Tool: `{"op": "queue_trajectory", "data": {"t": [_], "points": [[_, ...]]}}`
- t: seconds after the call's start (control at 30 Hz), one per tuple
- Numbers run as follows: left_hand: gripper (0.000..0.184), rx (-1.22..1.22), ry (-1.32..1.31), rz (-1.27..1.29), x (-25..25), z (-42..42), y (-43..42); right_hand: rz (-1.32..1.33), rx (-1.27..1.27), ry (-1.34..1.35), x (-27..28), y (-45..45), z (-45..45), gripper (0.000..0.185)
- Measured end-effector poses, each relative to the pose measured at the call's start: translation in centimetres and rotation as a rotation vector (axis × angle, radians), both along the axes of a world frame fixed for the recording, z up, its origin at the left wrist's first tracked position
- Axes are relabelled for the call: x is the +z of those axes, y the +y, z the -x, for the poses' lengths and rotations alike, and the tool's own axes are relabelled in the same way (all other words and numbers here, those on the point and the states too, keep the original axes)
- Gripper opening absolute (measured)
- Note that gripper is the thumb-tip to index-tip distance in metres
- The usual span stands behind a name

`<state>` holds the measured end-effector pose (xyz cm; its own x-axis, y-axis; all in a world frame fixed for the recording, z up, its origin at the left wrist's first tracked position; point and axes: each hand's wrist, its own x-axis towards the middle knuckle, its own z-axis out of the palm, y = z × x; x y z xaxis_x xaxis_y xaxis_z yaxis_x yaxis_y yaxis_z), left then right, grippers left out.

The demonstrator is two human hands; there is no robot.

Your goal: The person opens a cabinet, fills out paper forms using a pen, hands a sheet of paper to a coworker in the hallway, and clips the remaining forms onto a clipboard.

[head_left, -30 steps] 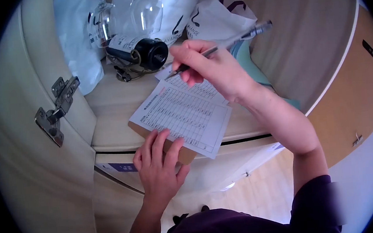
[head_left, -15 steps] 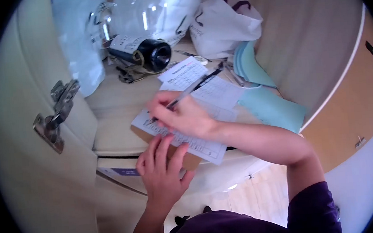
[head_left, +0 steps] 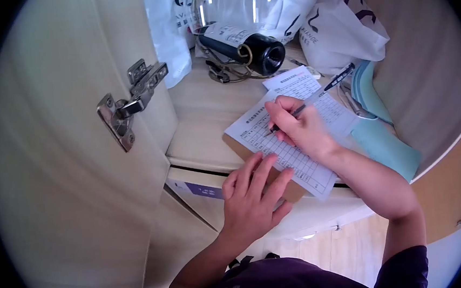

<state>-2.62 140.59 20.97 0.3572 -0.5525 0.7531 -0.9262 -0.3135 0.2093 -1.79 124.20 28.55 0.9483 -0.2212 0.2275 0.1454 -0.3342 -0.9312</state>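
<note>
Head view, paper (head_left: 248, 125) on shelf (head_left: 195, 111), seemingly wooden floor (head_left: 352, 242)

Dark purple, seemingly short-sleeved top (head_left: 284, 280), pale lettering.

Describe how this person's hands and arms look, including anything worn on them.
The left hand and right hand are bare, with no gloves, rings or watch visible. Both forearms are uncovered. Short, dark purple sleeves belong to a matching top with pale lettering.
</note>
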Motion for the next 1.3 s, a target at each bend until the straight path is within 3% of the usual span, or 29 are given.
{"op": "queue_trajectory", "data": {"t": [1.07, 1.17, 1.3], "points": [[0.054, -0.004, 0.028, -0.007, -0.09, -0.01, -0.07, 0.108, 0.038, -0.022, -0.42, -0.13, -0.03, 0.032], [0.054, -0.005, 0.034, -0.011, -0.09, -0.02, -0.05, 0.078, 0.051, 0.009, -0.02, 0.01, 0.16, 0.024], [0.054, -0.006, 0.032, -0.006, -0.09, -0.02, -0.07, 0.048, 0.03, -0.003, -0.29, -0.17, 0.16, 0.032]]}}
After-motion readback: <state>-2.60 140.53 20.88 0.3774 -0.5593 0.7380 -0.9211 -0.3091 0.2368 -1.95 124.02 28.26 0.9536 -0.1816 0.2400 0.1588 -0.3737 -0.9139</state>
